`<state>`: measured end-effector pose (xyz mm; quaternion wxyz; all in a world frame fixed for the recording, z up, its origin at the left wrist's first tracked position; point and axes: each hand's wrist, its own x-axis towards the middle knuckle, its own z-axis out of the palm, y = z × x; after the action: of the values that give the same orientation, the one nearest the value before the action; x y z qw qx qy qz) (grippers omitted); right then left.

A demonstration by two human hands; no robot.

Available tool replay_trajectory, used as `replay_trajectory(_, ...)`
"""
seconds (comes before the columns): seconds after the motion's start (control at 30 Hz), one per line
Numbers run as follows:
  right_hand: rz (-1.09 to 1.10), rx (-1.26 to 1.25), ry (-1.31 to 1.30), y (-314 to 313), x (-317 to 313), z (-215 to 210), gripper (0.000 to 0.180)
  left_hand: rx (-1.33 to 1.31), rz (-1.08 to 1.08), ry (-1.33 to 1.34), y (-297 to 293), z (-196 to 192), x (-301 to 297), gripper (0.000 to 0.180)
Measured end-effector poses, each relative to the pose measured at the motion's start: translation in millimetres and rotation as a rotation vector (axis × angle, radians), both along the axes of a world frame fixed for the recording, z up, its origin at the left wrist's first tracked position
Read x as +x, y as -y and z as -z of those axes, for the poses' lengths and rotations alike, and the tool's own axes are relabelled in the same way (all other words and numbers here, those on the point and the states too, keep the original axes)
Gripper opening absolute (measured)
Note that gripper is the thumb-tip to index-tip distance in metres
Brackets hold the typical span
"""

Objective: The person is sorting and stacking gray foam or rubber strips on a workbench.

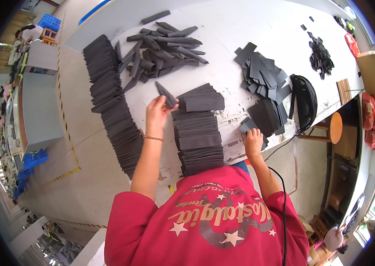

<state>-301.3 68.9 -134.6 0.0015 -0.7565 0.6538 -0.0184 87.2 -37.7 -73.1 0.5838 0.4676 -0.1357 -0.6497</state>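
Observation:
My left hand pinches a folded dark grey strip, its pointed end aimed away from me. Below and right of that hand lies a long row of overlapping dark grey folded pieces. At the near table edge, the fingers of my right hand are closed on a flat dark grey piece; their grip is partly hidden. Just beyond it fans a stack of flat dark pieces. A loose heap of rolled strips is farther off, ahead of my left hand.
On the left of the white table runs another long row of dark pieces. Scattered flat pieces, a black pouch and a pile of small black bits lie to the right. A round stool stands beside the table.

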Motion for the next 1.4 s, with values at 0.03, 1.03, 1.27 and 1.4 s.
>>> replay_trajectory(0.03, 0.008, -0.037, 0.029, 0, -1, -3, 0.004, -0.001, 0.003, -0.033, -3, -6, -7, 0.025)
replay_trajectory(1.03, -0.119, -0.012, 0.998, 35, 116, -184, 0.032, 0.051, 0.027, -0.252, -37, -57, -80, 0.03)
replay_trajectory(1.27, -0.2, -0.314, 0.759, 43, 119, -177, 0.016, 0.041, 0.055, -0.28, -43, -69, -93, 0.019)
replay_trajectory(1.4, -0.243, -0.395, 0.692, 43, 121, -177, 0.015, 0.041, 0.032, -0.297, -45, -72, -94, 0.017)
